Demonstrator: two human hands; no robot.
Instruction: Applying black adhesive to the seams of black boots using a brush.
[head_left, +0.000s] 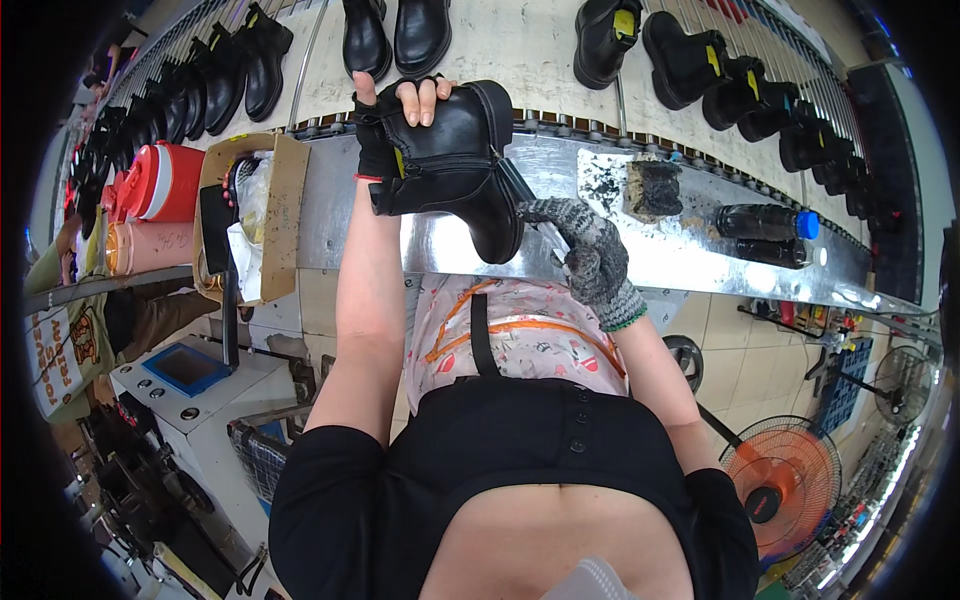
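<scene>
A black ankle boot (450,165) is held up on its side over the metal bench edge, its sole toward the right. My left hand (415,100), in what looks like a black fingerless glove, is closed on the boot's upper part, fingers curled over the leather. My right hand (590,255), in a grey knitted glove, grips a slim tool (518,182) with a dark end and a pale lower part. That dark end lies against the boot near the sole edge; its exact kind cannot be made out.
Black boots (260,65) line the conveyor (510,40) on both sides. Along the metal bench (340,215) are a dark-stained block (653,188), dark bottles (760,222) and a cardboard box (285,190). Red jugs (165,183) stand left; an orange fan (785,480) stands lower right.
</scene>
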